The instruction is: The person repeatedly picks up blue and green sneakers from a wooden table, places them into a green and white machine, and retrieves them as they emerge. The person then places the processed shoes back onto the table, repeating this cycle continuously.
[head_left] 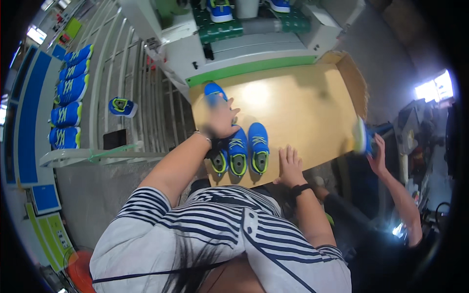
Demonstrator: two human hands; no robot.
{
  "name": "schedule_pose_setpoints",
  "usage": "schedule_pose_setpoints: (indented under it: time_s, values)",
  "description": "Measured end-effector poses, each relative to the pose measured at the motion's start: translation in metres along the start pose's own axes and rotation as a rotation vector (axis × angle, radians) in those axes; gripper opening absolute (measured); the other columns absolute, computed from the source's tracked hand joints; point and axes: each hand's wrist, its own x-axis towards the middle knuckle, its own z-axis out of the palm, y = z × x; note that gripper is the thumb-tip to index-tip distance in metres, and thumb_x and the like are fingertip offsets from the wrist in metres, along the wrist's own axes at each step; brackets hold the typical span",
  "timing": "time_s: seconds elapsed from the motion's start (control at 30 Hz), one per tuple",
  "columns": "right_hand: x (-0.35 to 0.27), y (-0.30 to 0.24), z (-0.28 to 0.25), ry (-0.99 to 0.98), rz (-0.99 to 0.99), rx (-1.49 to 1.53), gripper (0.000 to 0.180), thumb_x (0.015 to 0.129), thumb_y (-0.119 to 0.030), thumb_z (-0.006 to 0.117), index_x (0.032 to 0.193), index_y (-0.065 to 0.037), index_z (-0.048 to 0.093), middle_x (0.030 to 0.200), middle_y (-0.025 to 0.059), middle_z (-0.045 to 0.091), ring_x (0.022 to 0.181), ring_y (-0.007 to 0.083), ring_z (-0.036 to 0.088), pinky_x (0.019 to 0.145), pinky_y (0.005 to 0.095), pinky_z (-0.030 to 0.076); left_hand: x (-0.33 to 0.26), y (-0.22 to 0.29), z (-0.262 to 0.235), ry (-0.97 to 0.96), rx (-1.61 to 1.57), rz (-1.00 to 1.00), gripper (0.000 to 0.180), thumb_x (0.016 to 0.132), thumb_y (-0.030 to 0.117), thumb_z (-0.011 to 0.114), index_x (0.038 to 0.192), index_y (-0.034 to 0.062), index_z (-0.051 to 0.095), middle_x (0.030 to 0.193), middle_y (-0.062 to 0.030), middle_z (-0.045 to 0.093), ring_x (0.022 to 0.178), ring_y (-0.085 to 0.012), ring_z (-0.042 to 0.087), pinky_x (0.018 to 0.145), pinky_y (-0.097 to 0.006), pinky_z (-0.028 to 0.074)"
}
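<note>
Centre-left of frame: left hand, fingers spread, over blue lace-up shoes with lime linings on tan wooden tabletop; right hand flat, fingers slightly apart. Best nudge gently, toes level.

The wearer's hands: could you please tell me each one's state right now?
Left hand: open, spread over blue sneakers; contact cannot be told.
Right hand: open, palm down on the tan tabletop, holding nothing visible.
</note>
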Motion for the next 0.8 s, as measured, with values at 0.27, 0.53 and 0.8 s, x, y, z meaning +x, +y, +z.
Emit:
schedule_pose_setpoints:
  time_s: [0.27, 0.53, 0.8]
  values:
    - [0.0, 0.002, -0.012, 0.014, -0.037, 0.033, 0.13, 0.056, -0.042, 0.096, 0.16, -0.018, 0.024, 0.166, 0.0207, 0.019, 0.151, 0.0458, 0.018, 0.116, 0.0652, 0.027, -0.003, 0.0, -0.003, -0.033, -0.004, -0.034, 0.072, 0.075, 0.042, 0.079, 0.141, 0.02, 0.059, 0.164, -0.0166, 0.027, 0.155, -0.0475, 0.0, 0.112, -0.078, 0.019]
    - [0.138, 0.044, -0.067, 0.599, 0.096, 0.754, 0.095, 0.081, -0.043, 0.084, 0.145, 0.012, 0.039, 0.139, 0.0345, 0.049, 0.132, 0.0437, 0.048, 0.111, 0.0458, 0.041, 0.002, 0.004, -0.015, -0.16, -0.012, -0.039, 0.08, 0.075, 0.043, 0.08, 0.146, 0.0186, 0.054, 0.167, -0.0169, 0.019, 0.154, -0.0488, -0.008, 0.113, -0.076, 0.019]
    - [0.252, -0.016, -0.14, 0.468, 0.127, 1.197, 0.113, 0.079, -0.028, 0.08, 0.159, 0.004, 0.005, 0.143, 0.0273, 0.047, 0.135, 0.0367, 0.048, 0.113, 0.0409, 0.04, 0.021, 0.008, -0.037, -0.233, -0.145, -0.123, 0.094, 0.081, 0.058, 0.076, 0.157, 0.0171, 0.038, 0.168, -0.0216, 0.015, 0.155, -0.0467, -0.002, 0.117, -0.071, 0.011]
